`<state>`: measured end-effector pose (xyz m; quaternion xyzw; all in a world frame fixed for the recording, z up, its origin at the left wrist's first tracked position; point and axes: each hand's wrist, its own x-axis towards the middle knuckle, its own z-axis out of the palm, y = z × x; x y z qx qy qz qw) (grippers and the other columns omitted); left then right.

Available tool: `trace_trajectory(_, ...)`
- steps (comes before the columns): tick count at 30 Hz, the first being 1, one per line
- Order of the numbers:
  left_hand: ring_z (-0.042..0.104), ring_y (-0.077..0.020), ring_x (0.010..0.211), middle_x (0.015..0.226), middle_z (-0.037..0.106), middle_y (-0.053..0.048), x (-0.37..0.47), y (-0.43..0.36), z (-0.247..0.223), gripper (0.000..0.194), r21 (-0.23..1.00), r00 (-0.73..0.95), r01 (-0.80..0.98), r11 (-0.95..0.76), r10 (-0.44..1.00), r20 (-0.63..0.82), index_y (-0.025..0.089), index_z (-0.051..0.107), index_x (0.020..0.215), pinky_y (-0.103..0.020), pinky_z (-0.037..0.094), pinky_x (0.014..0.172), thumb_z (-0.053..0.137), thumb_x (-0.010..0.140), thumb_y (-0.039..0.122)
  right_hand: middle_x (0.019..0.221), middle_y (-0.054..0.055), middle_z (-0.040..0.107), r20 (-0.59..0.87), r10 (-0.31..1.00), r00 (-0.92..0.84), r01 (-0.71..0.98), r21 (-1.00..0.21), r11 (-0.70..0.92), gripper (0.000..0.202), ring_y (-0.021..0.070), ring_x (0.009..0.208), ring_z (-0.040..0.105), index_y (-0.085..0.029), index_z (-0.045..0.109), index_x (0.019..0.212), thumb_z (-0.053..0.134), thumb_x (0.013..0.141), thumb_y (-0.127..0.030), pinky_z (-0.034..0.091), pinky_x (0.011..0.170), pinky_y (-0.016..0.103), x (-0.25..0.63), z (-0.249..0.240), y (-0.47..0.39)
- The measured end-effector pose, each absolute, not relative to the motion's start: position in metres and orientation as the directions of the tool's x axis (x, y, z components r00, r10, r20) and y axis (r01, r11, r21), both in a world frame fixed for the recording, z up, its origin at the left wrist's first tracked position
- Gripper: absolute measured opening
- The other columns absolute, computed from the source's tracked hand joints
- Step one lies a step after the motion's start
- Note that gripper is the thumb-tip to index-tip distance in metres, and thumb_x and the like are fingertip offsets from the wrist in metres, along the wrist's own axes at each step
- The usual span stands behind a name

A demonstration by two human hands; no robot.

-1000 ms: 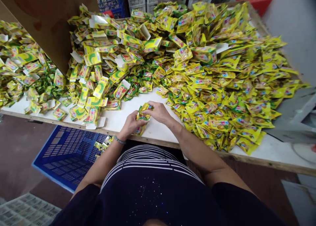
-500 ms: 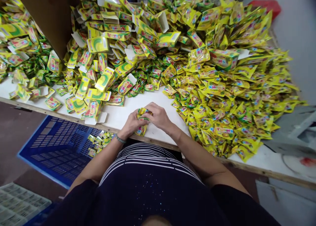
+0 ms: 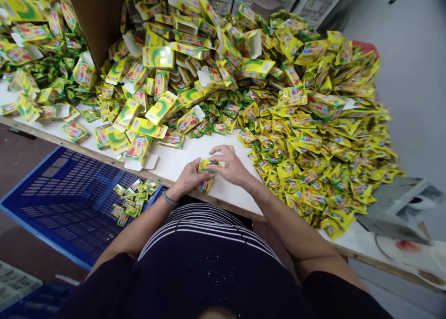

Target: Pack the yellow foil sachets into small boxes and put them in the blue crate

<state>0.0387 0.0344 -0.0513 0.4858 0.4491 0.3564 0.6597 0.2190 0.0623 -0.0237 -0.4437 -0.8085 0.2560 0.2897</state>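
Note:
Near the table's front edge, a small yellow box (image 3: 205, 183) is held upright or slightly tilted; which of the two I cannot tell. My left hand (image 3: 190, 176) grips it from the left, thumb across its face. My right hand (image 3: 228, 166) is at its upper right, with the thumb and fingertips at the box top and the other fingers raised and curved. Whether the right hand pinches anything is too small to tell. Yellow boxes (image 3: 158, 57), some with open white flaps, pile up behind and to the left. Yellow sachets (image 3: 313, 156) form a large heap on the right.
A blue crate (image 3: 69, 207) with small yellow packs inside is below the table edge at left. A cardboard divider (image 3: 95, 21) stands at the back left. White crates (image 3: 320, 3) are behind the heap. A grey metal object (image 3: 397, 212) sits at the right.
The view has shifted and turned slightly. My right hand's fingers have spread and lifted a little from the box, while my left hand keeps its grip.

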Motion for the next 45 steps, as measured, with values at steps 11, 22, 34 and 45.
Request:
trace_trajectory(11,0.071,-0.0181,0.080,0.083,0.074,-0.003,0.009,0.036,-0.060,0.054,0.950,0.322,-0.098,0.298,0.912,-0.253,0.016,0.059,0.105,-0.031,0.054,0.078,0.087,0.064,0.037,0.117,0.011,0.066,0.096,0.850,-0.517,0.638,-0.618,0.458,0.035,0.0305,0.120,0.044,-0.022,0.077,0.066,0.062,0.093,-0.038,0.040,0.104,0.053,0.207,-0.046,0.059)
trace_trajectory(22,0.073,-0.0194,0.082,0.092,0.076,-0.005,0.006,0.029,-0.058,0.042,0.985,0.216,0.163,0.063,0.971,-0.098,0.022,0.050,0.115,-0.030,0.055,0.075,0.071,0.084,0.041,0.084,0.006,0.070,0.035,0.953,-0.302,0.327,-0.935,0.138,0.032,0.0182,0.075,0.063,-0.019,0.075,0.089,0.062,0.090,-0.048,0.049,0.069,0.031,0.212,-0.067,0.042)
trace_trajectory(34,0.070,-0.0184,0.087,0.093,0.074,-0.005,0.005,0.032,-0.055,0.036,0.991,0.300,0.111,0.081,0.948,-0.111,0.019,0.061,0.105,-0.030,0.053,0.081,0.074,0.081,0.043,0.100,0.007,0.077,0.016,0.974,-0.226,0.372,-0.923,0.102,0.029,0.0179,0.082,0.068,-0.021,0.075,0.107,0.067,0.086,-0.039,0.053,0.079,0.032,0.214,-0.050,0.045)
trace_trajectory(45,0.072,-0.0171,0.077,0.086,0.076,-0.004,0.011,0.032,-0.056,0.055,0.964,0.255,-0.066,0.256,0.939,-0.232,0.021,0.047,0.106,-0.027,0.054,0.072,0.083,0.071,0.043,0.085,0.004,0.078,0.045,0.905,-0.424,0.466,-0.846,0.260,0.016,0.0169,0.080,0.069,-0.020,0.077,0.084,0.065,0.089,-0.028,0.049,0.076,0.029,0.210,-0.026,0.050)
